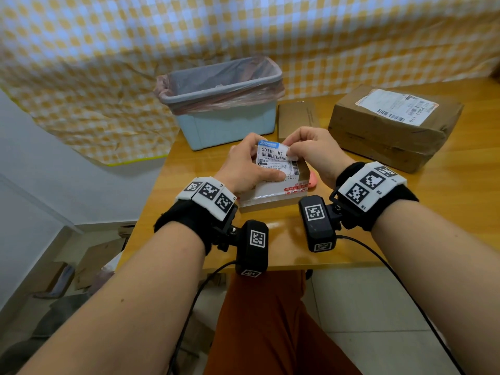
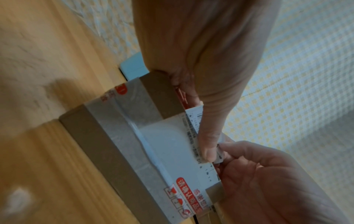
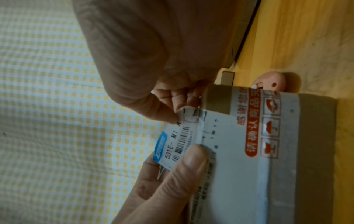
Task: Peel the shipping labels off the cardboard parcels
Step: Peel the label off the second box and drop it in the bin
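Both hands pinch the lifted label [image 1: 273, 154], reading "501E- M1": left hand [image 1: 247, 165], right hand [image 1: 315, 150]. Only the right wrist view shows a pink object [image 3: 270, 81] behind the small parcel [image 1: 273, 194].

Your left hand [image 1: 244, 165] hides part of the label [image 1: 276, 158]; its small print is too blurry to read.

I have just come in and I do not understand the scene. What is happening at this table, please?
A person is peeling a shipping label off a small cardboard parcel on the wooden table. The right hand pinches the label's lifted far edge, while the left hand holds the parcel with its thumb pressed on the label. The label is only partly off. Behind stand a lined bin and a larger parcel with its label still on.
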